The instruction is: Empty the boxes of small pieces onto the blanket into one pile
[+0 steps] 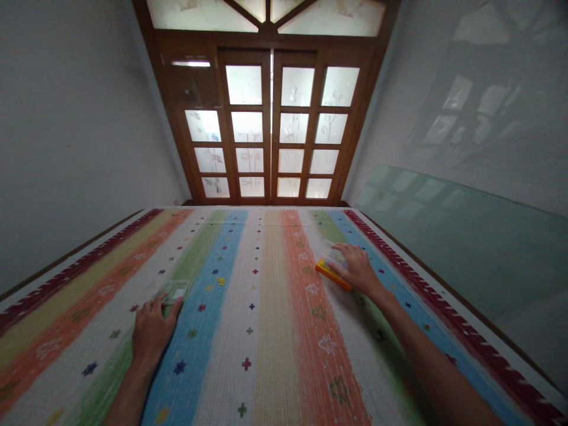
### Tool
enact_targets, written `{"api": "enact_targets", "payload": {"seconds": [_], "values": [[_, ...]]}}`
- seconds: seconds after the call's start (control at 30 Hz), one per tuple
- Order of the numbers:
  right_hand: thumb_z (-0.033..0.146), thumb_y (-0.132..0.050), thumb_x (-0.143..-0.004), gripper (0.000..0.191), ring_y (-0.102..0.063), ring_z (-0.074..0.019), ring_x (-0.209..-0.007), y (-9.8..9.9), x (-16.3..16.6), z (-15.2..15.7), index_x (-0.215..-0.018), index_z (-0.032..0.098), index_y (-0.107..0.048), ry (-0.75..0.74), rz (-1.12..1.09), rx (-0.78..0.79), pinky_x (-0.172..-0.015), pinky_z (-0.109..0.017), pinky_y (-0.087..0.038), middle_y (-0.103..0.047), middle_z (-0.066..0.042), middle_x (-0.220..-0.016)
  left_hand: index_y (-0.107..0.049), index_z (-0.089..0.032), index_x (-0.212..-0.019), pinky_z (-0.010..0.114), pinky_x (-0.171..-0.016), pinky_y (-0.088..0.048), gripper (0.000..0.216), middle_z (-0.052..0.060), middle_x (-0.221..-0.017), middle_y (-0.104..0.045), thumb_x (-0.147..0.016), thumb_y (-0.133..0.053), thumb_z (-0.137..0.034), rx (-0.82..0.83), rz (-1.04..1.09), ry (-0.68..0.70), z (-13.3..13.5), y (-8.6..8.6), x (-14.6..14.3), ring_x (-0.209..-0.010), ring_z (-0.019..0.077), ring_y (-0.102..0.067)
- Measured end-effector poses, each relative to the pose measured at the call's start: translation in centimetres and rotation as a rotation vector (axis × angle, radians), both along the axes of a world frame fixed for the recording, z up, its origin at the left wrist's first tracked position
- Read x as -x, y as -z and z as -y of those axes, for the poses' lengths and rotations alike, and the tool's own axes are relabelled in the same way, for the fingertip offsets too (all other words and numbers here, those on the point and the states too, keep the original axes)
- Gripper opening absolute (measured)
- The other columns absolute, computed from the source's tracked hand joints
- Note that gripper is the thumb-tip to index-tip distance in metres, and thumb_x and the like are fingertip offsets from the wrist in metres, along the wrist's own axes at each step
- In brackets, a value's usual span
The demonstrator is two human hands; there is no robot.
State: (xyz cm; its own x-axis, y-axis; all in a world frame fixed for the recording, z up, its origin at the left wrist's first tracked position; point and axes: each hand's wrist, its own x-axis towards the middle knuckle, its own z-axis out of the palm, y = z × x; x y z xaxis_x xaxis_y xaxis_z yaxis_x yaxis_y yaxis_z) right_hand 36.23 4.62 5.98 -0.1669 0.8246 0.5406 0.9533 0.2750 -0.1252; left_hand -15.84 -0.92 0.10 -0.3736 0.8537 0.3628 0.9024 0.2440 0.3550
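Gently, my right fingers (350,260) spread over the orange box (332,273), left fingers (166,303) flat on a clear piece (175,291), pressing evenly.

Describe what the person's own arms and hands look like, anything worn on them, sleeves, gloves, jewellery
Both arms are bare from the frame's lower edge forward; no sleeve shows on either forearm. The left hand and the right hand wear no gloves. No watch, bracelet or ring is visible on either, though the picture is too dim and small to rule out a thin ring. No markings or bandages show.
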Motion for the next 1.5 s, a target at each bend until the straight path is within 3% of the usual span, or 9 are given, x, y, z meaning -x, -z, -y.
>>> {"api": "enact_targets", "payload": {"seconds": [0.23, 0.47, 0.6, 0.7, 0.8, 0.97, 1.07, 1.17, 1.5], "values": [[0.034, -0.064, -0.086, 0.042, -0.057, -0.029, -0.121, 3.9, 8.3, 4.2, -0.126, 0.021, -0.063, -0.485, -0.106, 0.279, -0.104, -0.047, -0.043, -0.063, -0.014, -0.132, -0.063, -0.01, -0.117, 0.048, -0.096, -0.045, 0.074, 0.017, -0.1, -0.064, -0.082, -0.031, -0.066, -0.014, -0.019, 0.011, -0.1, 0.7, 0.2, -0.103, 0.036, -0.057], [0.033, -0.068, -0.085, 0.042, -0.055, -0.0282, -0.126, 5.6, 11.9, 5.6, -0.125, 0.022, -0.064, -0.525, -0.139, 0.331, -0.105, -0.048, -0.043, -0.059, -0.014, -0.14, -0.063, -0.008, -0.115, 0.049, -0.094, -0.047, 0.074, 0.017, -0.097, -0.064, -0.083, -0.029, -0.066, -0.019, -0.022, 0.004, -0.1, 0.2, -0.4, -0.099, 0.0367, -0.058], [0.026, -0.064, -0.085, 0.035, -0.056, -0.0281, -0.126, 5.6, 12.3, 5.9, -0.12, 0.022, -0.067, -0.513, -0.109, 0.285, -0.105, -0.048, -0.045, -0.058, -0.013, -0.141, -0.06, -0.009, -0.117, 0.048, -0.093, -0.048, 0.066, 0.011, -0.085, -0.06, -0.086, -0.035, -0.061, -0.167, -0.005, 0.006, 0.2, -0.4, -1.0, -0.091, 0.0323, -0.059], [0.023, -0.06, -0.086, 0.035, -0.056, -0.0294, -0.125, 5.8, 12.8, 6.4, -0.12, 0.019, -0.066, -0.496, -0.039, 0.207, -0.106, -0.048, -0.045, -0.06, -0.015, -0.137, -0.058, -0.014, -0.118, 0.045, -0.09, -0.05, 0.054, 0.008, -0.084, -0.058, -0.089, -0.042, -0.057, -0.3, -0.024, 0.173, 0.6, -0.2, -2.4, -0.087, 0.0284, -0.06], [0.018, -0.057, -0.085, 0.04, -0.054, -0.0316, -0.129, 6.3, 13.4, 6.7, -0.123, 0.012, -0.064, -0.497, 0.07, 0.119, -0.11, -0.049, -0.042, -0.06, -0.02, -0.136, -0.056, -0.018, -0.121, 0.044, -0.09, -0.052, 0.042, 0.009, -0.096, -0.063, -0.092, -0.05, -0.048, -0.316, -0.004, 0.532, 1.2, 0.5, -5.1, -0.091, 0.0252, -0.063], [0.016, -0.054, -0.083, 0.047, -0.05, -0.034, -0.133, 7.5, 14.0, 6.4, -0.128, 0.006, -0.061, -0.494, 0.192, 0.046, -0.112, -0.052, -0.041, -0.056, -0.024, -0.14, -0.035, -0.019, -0.146, 0.051, -0.103, -0.046, 0.066, 0.018, -0.136, -0.055, -0.09, -0.061, -0.044, -0.149, 0.024, 0.924, 1.5, 1.4, -11.3, -0.125, 0.0309, -0.054], [0.017, -0.05, -0.084, 0.048, -0.048, -0.0373, -0.134, 8.1, 14.3, 6.3, -0.128, 0.0, -0.061, -0.494, 0.202, 0.027, -0.112, -0.055, -0.04, -0.054, -0.029, -0.14, -0.027, -0.019, -0.152, 0.053, -0.108, -0.042, 0.082, 0.021, -0.143, -0.05, -0.086, -0.068, -0.047, -0.064, 0.116, 1.008, 0.5, 1.1, -14.4, -0.131, 0.0329, -0.049], [0.018, -0.049, -0.085, 0.048, -0.048, -0.0375, -0.134, 8.5, 14.4, 6.3, -0.127, 0.0, -0.061, -0.474, 0.177, 0.02, -0.113, -0.056, -0.038, -0.055, -0.029, -0.138, -0.034, -0.019, -0.15, 0.054, -0.109, -0.041, 0.079, 0.02, -0.141, -0.052, -0.085, -0.069, -0.045, 0.007, 0.224, 1.07, -0.8, 0.8, -16.5, -0.13, 0.033, -0.051], [0.02, -0.044, -0.09, 0.045, -0.059, -0.0342, -0.122, 8.7, 14.0, 5.4, -0.125, -0.004, -0.059, -0.471, 0.42, -0.143, -0.103, -0.05, -0.047, -0.062, -0.031, -0.127, -0.032, -0.019, -0.147, 0.049, -0.11, -0.041, 0.082, 0.017, -0.134, -0.059, -0.079, -0.076, -0.031, 0.128, 0.686, 1.027, -1.3, 1.2, -17.5, -0.124, 0.0275, -0.058]]}}
